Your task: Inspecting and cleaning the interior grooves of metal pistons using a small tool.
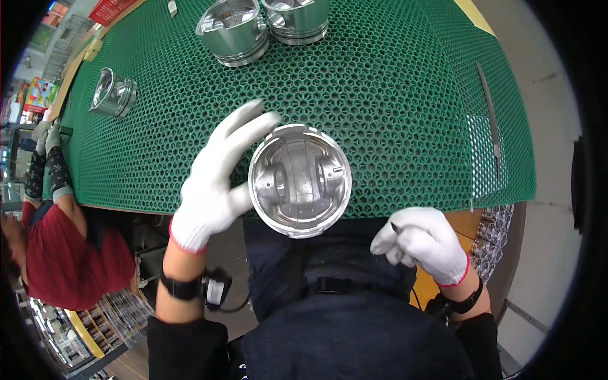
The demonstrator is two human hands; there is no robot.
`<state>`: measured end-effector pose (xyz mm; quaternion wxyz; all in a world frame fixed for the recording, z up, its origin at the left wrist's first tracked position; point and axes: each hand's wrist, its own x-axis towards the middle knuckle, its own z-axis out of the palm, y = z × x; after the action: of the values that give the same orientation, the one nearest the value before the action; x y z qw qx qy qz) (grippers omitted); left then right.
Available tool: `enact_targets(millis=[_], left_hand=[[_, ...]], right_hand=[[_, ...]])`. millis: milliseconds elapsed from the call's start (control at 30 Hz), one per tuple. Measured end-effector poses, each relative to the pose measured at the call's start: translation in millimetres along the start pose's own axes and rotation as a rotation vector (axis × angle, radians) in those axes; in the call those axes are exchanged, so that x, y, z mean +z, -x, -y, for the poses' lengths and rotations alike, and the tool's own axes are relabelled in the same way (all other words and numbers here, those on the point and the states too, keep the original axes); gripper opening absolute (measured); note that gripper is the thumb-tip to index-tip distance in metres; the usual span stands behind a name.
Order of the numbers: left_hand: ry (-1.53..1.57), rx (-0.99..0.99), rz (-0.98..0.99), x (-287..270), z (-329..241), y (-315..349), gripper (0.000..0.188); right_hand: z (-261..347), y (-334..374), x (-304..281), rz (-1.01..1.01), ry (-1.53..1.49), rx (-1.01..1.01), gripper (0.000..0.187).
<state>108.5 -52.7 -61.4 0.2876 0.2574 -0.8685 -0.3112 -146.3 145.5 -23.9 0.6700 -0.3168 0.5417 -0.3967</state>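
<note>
A silvery metal piston is in front of me at the mat's near edge, its hollow underside facing up and its pin bosses showing inside. My left hand, in a white knitted glove, grips it from the left. The thumb lies at the lower left rim, and the long fingers reach toward the upper left rim. To the right, apart from the piston, my right hand is closed in the same kind of glove. Out of its pinch sticks the dark pointed tip of a small tool; the remainder is hidden in the fingers.
Two pistons stand far on the green honeycomb mat, and another piston lies at the left. A long thin metal strip lies at the right. Beyond the mat's left edge is a person in a red top.
</note>
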Motion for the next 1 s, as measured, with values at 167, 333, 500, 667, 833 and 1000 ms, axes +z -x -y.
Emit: enact_targets(millis=[167,333,500,667,833,1000], left_hand=[[-0.357,0.430,0.132,4,-63,-58,0.048],[-0.509,0.303,0.128,34,-98,-49,0.045],[-0.553,0.309,0.091,41,-98,-55,0.045],[-0.535,0.084,0.261,38,-102,-74,0.030],[-0.599,0.026,0.459,35,-92,-117,0.023],[-0.662,-0.022,0.661,35,-86,-137,0.023]], right_hand=[[5,-11,-6,-0.157,0.308,-0.270,0.020],[9,-25,-4,-0.257,0.728,-0.513,0.026],[7,-33,-9,-0.282,0.718,-0.489,0.025],[9,-36,-15,-0.284,0.881,-0.661,0.014],[20,-30,-18,-0.320,1.258,-0.693,0.021],[26,-27,-19,-0.229,1.477,-0.659,0.028]])
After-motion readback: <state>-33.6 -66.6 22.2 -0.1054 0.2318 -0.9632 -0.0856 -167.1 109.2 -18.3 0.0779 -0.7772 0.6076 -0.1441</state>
